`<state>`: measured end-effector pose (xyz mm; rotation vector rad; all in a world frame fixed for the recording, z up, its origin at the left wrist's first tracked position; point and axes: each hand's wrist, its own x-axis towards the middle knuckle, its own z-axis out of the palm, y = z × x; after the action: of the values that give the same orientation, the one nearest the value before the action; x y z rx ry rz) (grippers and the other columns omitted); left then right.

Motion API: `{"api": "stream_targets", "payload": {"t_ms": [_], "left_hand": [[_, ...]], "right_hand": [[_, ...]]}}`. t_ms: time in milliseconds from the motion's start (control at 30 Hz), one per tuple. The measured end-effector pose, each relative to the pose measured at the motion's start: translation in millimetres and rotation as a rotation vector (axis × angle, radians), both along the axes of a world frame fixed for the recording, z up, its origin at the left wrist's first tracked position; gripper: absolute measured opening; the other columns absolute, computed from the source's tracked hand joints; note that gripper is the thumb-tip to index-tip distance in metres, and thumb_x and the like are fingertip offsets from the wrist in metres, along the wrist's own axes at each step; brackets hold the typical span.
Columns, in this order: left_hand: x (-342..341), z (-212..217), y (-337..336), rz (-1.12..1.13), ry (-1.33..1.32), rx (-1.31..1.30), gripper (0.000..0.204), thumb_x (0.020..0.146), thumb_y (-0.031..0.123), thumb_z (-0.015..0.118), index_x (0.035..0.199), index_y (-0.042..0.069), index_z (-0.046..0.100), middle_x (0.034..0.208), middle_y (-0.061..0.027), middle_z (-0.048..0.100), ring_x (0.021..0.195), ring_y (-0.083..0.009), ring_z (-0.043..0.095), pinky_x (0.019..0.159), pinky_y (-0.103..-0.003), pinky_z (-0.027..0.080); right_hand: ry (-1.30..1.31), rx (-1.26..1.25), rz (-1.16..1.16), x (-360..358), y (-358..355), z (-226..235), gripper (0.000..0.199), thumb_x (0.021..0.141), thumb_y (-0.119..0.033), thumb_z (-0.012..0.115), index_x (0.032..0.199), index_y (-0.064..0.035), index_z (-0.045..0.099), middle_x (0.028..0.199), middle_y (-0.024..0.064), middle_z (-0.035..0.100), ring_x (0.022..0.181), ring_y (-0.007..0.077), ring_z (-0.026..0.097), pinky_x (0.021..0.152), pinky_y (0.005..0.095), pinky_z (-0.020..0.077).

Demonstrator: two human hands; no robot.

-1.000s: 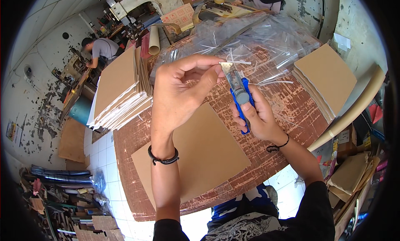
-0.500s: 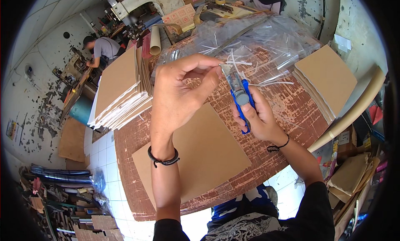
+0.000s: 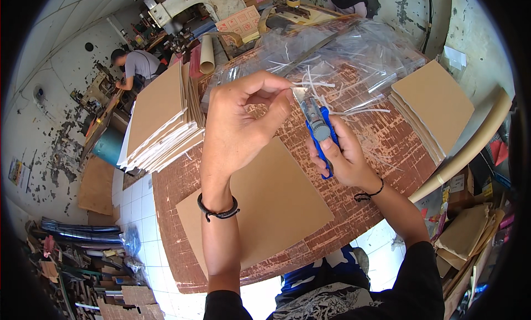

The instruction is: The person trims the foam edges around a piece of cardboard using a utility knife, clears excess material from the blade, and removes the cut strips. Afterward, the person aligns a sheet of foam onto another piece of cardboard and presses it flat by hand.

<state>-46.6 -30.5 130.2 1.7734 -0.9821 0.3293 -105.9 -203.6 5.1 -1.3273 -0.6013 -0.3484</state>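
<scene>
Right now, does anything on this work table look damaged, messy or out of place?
Yes. The table top is badly worn, its brown surface flaked into pale patches. Thin white strips lie scattered by the clear plastic bags. The left hand touches the blade tip of the blue utility knife held in the right hand.

The left hand [image 3: 243, 121] covers whatever its fingertips pinch at the tip of the blue cutter [image 3: 318, 134], and the right hand [image 3: 343, 159] wraps the cutter's lower handle. The heap of clear plastic bags [image 3: 343, 49] blurs together, too tangled to count.
</scene>
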Motion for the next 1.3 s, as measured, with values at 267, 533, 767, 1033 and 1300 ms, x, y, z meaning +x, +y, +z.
{"api": "stream_targets", "payload": {"t_ms": [267,533,767,1033,1300], "left_hand": [[-1,0,0,-0.066,0.005,-0.031,0.010,0.085,0.000,0.067,0.094,-0.004,0.069,0.080,-0.0095,0.073,0.078,-0.0142,0.071,0.075,-0.028,0.056],[-1,2,1,-0.071,0.003,-0.014,0.008,0.086,-0.001,0.066,0.092,-0.003,0.069,0.079,-0.0081,0.072,0.077,-0.0128,0.070,0.074,-0.027,0.055],[2,0,2,-0.071,0.003,-0.016,0.008,0.085,-0.001,0.066,0.093,-0.003,0.068,0.079,-0.0074,0.071,0.076,-0.0121,0.069,0.073,-0.027,0.054],[0,2,6,-0.081,0.023,0.013,0.017,0.088,-0.002,0.058,0.101,-0.003,0.070,0.079,-0.0090,0.071,0.077,-0.0129,0.070,0.071,-0.027,0.054],[-8,8,9,-0.041,0.045,0.118,0.017,0.093,-0.003,0.058,0.107,-0.004,0.068,0.086,-0.0083,0.070,0.084,-0.0143,0.068,0.079,-0.028,0.053]], "right_hand": [[0.082,0.046,0.156,-8,-3,9,0.041,0.107,-0.026,0.043,0.139,-0.0012,0.038,0.087,0.0070,0.056,0.056,0.0060,0.046,0.048,0.0214,0.0412],[0.007,0.005,0.027,-1,-2,1,0.042,0.106,-0.027,0.047,0.137,0.0009,0.041,0.085,0.0058,0.058,0.051,0.0042,0.047,0.046,0.0200,0.0402],[-0.043,-0.034,-0.094,1,-2,-2,0.041,0.104,-0.023,0.051,0.135,0.0031,0.044,0.081,0.0049,0.060,0.050,0.0030,0.048,0.046,0.0195,0.0388],[-0.043,-0.043,-0.060,-1,-1,0,0.041,0.105,-0.024,0.049,0.136,0.0016,0.043,0.083,0.0050,0.059,0.050,0.0036,0.047,0.047,0.0195,0.0389],[-0.060,-0.046,-0.049,0,0,-2,0.040,0.106,-0.025,0.046,0.136,0.0004,0.042,0.085,0.0055,0.057,0.051,0.0043,0.047,0.046,0.0202,0.0397]]}}
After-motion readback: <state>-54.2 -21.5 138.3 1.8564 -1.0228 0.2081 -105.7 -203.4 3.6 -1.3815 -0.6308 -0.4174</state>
